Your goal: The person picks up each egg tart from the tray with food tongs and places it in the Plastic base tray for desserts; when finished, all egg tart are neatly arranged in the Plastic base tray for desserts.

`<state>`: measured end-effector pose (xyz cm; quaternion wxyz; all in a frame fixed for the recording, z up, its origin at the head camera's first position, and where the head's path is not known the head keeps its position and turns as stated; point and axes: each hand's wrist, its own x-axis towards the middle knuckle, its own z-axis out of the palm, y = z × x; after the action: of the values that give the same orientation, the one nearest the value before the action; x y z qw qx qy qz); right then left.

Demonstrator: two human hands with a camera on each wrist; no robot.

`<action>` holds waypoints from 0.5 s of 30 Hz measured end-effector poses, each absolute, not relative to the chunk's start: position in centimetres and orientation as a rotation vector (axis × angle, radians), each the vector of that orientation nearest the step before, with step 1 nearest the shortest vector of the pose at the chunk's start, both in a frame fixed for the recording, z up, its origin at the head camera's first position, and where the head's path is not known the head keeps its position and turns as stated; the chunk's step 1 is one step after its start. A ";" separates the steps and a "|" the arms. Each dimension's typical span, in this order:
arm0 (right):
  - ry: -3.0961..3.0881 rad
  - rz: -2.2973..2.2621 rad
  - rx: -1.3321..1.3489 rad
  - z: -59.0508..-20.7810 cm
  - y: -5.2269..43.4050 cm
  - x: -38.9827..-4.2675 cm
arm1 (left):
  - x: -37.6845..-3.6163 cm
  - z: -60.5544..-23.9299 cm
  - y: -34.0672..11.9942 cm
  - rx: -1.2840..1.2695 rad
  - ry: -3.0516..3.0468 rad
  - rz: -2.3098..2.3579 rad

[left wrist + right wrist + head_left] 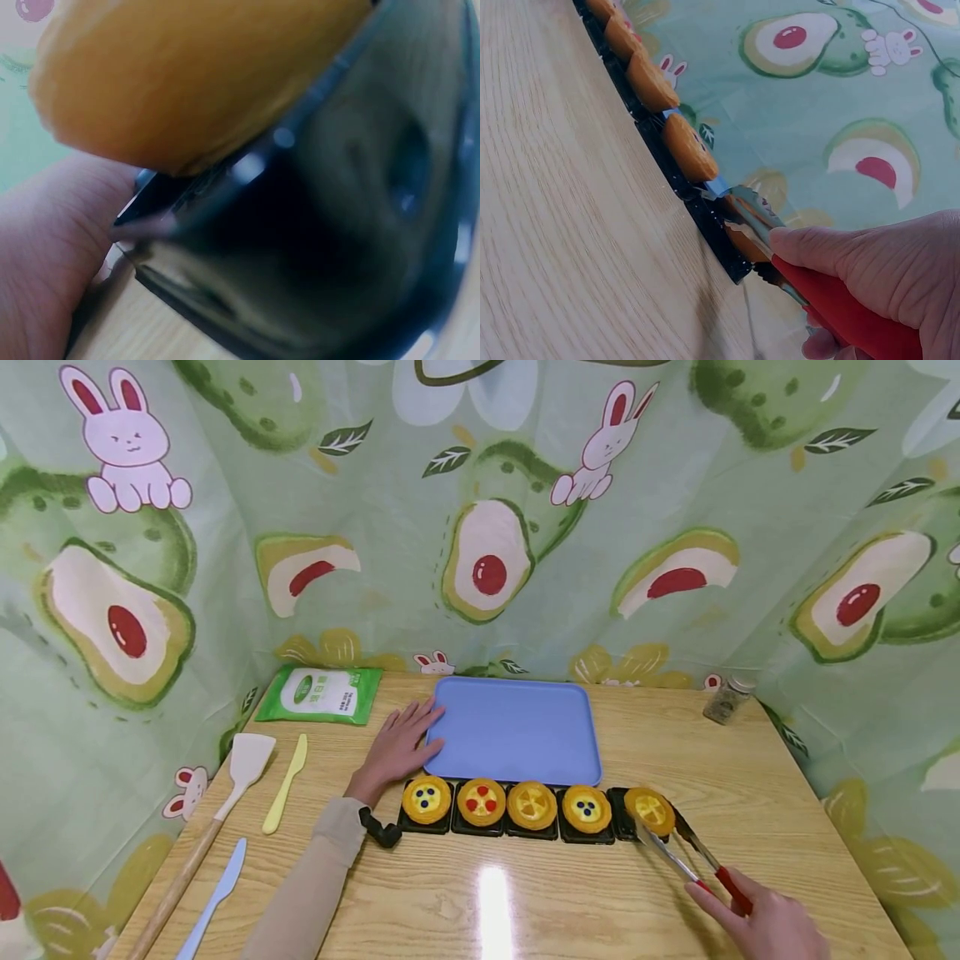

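Note:
Five yellow tarts sit in a row of black trays [427, 825] in front of a blue tray [516, 728]. My left hand [397, 743] lies flat on the table, fingers straight, touching the blue tray's left edge. My right hand [757, 918] grips red-handled metal tongs [693, 856], whose tips close around the rightmost tart [649, 810]. In the right wrist view the right hand [885, 262] holds the tongs [832, 300] clamped on that tart [741, 241]. The left wrist view is a blurred close-up of the leftmost tart [187, 75], its black tray [337, 262] and the left hand [45, 255].
A green packet [322, 693] lies at the back left. A wooden spatula [225, 802], a yellow knife [285, 783] and a light blue knife [213, 897] lie along the left side. A small spice jar [726, 700] stands at the back right. Printed cloth walls surround the table.

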<state>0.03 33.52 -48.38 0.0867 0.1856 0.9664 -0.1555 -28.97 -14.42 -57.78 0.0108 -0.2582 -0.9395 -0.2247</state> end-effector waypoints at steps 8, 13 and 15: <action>2.904 -0.478 0.538 -48.3 33.3 -0.2 | -29.0 -57.7 -14.3 -0.811 -2.929 -0.695; 2.919 -0.487 0.555 -48.3 33.3 -0.3 | -29.0 -57.7 -14.4 -0.814 -2.925 -0.694; 2.920 -0.491 0.571 -48.4 33.3 -0.3 | -29.0 -57.8 -14.4 -0.816 -2.923 -0.697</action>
<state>-0.26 33.28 -48.36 0.0630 0.1889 0.9664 -0.1625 -28.97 -14.39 -57.78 0.0137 -0.2620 -0.9387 -0.2237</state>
